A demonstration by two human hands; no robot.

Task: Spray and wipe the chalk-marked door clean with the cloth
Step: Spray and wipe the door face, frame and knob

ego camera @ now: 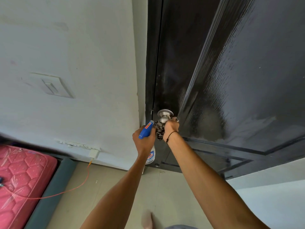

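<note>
Head view: the left hand [143, 139] grips a blue-triggered clear plastic spray bottle [148, 142]; the right hand [171, 128] clutches a patterned grey cloth [158, 129] against the round silver doorknob [165, 116] of the glossy black panelled door [247, 71]. A pink quilted mattress [21, 179] and orange cable [74, 189] lie left.

Pink quilted mattress [19, 182] at lower left, on a grey-blue base [54, 192]. Orange cable [76, 187] runs over the floor [115, 179] to a white charger [94, 153] on the wall [82, 47]. Wall switch [51, 85] higher up.
</note>
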